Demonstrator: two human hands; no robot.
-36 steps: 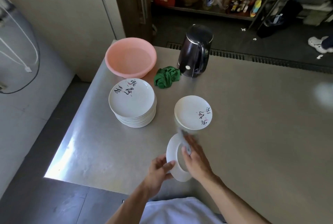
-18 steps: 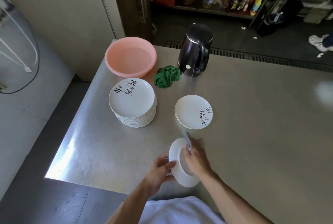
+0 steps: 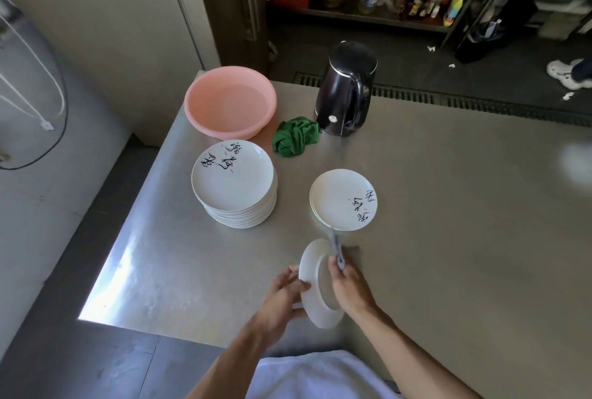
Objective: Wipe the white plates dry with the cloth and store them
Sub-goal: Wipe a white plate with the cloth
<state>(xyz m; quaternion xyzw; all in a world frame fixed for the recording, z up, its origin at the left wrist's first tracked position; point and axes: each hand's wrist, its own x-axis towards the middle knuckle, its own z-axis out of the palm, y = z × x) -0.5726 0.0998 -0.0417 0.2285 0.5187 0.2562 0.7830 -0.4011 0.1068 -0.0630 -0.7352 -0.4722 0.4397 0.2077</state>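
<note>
A person dries a white plate (image 3: 312,310) above the near edge of a steel tabletop (image 3: 448,254), holding it up on edge so either face can be reached. The left hand (image 3: 282,297) grips the plate's left rim, thumb and fingers curled round it to steady it. The right hand (image 3: 350,291) pinches a grey-blue cloth (image 3: 335,248) and presses it to the plate's right-hand face. Just beyond, a short stack (image 3: 342,200) lies within easy reach, apparently for finished plates. A tall stack (image 3: 234,188) to its left seems to await its turn. At the far left of the tabletop stand a pink basin (image 3: 229,100), a crumpled green rag (image 3: 296,139) and a black kettle (image 3: 347,90).
</note>
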